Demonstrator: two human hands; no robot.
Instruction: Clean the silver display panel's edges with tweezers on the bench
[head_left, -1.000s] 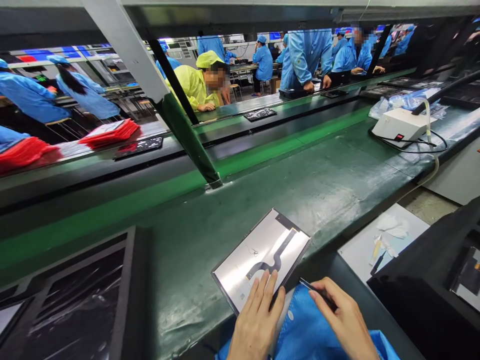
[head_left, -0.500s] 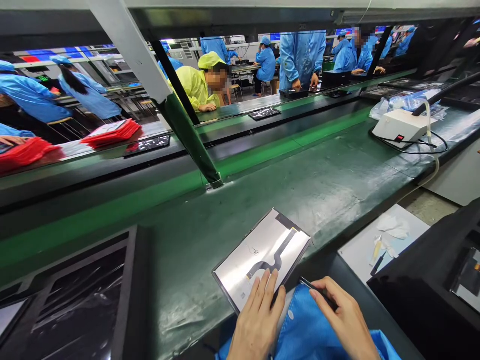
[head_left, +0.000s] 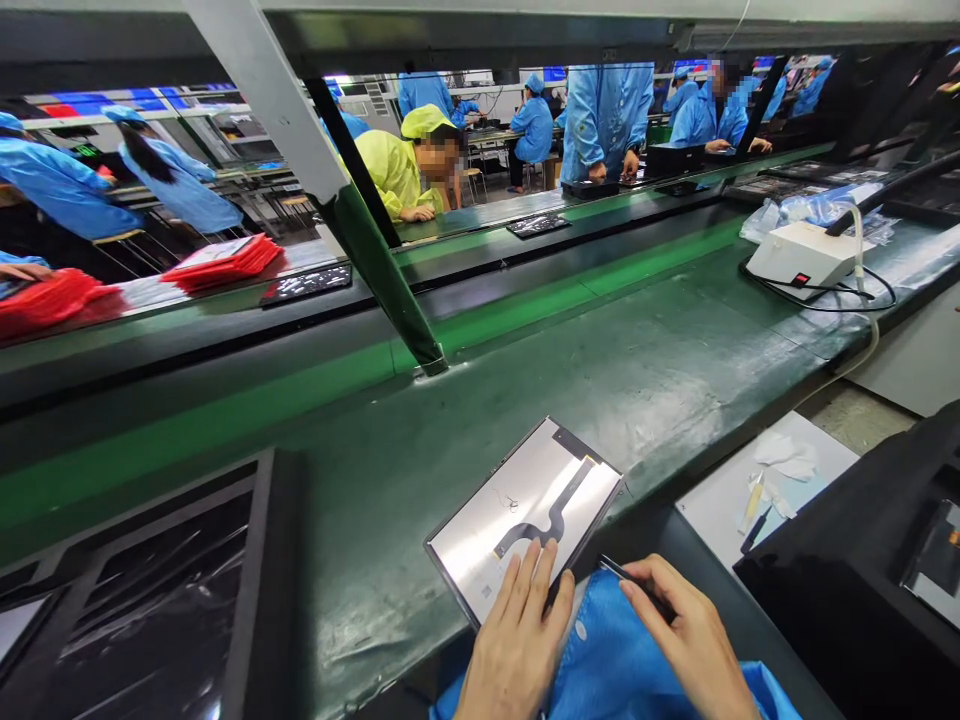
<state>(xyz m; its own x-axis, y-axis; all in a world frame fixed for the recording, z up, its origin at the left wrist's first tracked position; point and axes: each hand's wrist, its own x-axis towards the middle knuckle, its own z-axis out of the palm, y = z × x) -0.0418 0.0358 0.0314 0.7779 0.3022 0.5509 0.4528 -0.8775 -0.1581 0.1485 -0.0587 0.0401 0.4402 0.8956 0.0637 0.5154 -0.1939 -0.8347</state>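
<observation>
A flat display panel [head_left: 465, 545] with a silvery back lies at a slant on the green bench, near its front edge. A dark flex cable [head_left: 553, 515] curves across that back. My left hand [head_left: 517, 625] rests on the panel's near end, fingers stretched out flat. Just right of the panel, over the blue sleeve or coat, my right hand [head_left: 682, 625] is closed around a slim black pen-like tool [head_left: 613, 567]. The tool's tip points toward the panel without touching it; its exact kind is unclear.
A black foam tray [head_left: 259, 590] with film-covered parts sits left. A green-wrapped post [head_left: 386, 285] rises from the bench. Behind it runs a conveyor with black trays [head_left: 538, 226]. A white device [head_left: 806, 258] with cables stands right, above a white board [head_left: 701, 500] holding small tools.
The black trays on the conveyor have shifted slightly to the right. Both my hands, the panel and the black tool look unmoved.
</observation>
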